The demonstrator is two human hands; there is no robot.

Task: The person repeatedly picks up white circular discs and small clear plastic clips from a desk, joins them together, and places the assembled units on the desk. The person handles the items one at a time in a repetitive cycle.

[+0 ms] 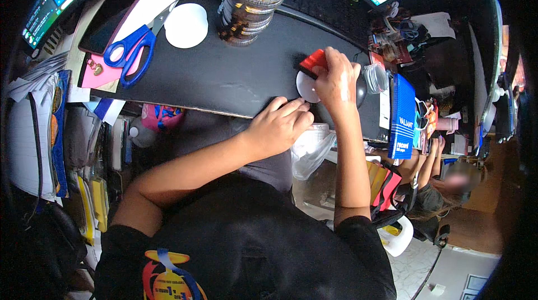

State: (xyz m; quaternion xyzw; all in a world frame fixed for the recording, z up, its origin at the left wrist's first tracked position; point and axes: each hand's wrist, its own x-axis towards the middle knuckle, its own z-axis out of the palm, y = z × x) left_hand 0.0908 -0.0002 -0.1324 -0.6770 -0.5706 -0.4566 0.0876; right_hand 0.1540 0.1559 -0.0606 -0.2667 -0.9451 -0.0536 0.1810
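My right hand (pixel 339 78) is closed round a small red and black block-shaped object (pixel 313 63), whose exact kind I cannot make out. It is held at a white disc (pixel 306 87) near the front edge of the black desk. My left hand (pixel 283 123) rests at that edge, fingers bent and apart, fingertips by the disc's lower rim; nothing shows in its grasp. Farther back stands a tall stack of round medals (pixel 252 5), the top one with a printed face. Left of the stack lie white paper discs (pixel 186 25).
Blue-handled scissors (pixel 134 56) and a dark phone (pixel 115 15) lie at the left. A keyboard (pixel 319 14) runs behind. To the right are a dark mouse (pixel 361 90), a tape roll (pixel 376 79) and a blue book (pixel 402 118). Another person (pixel 434 196) sits far right.
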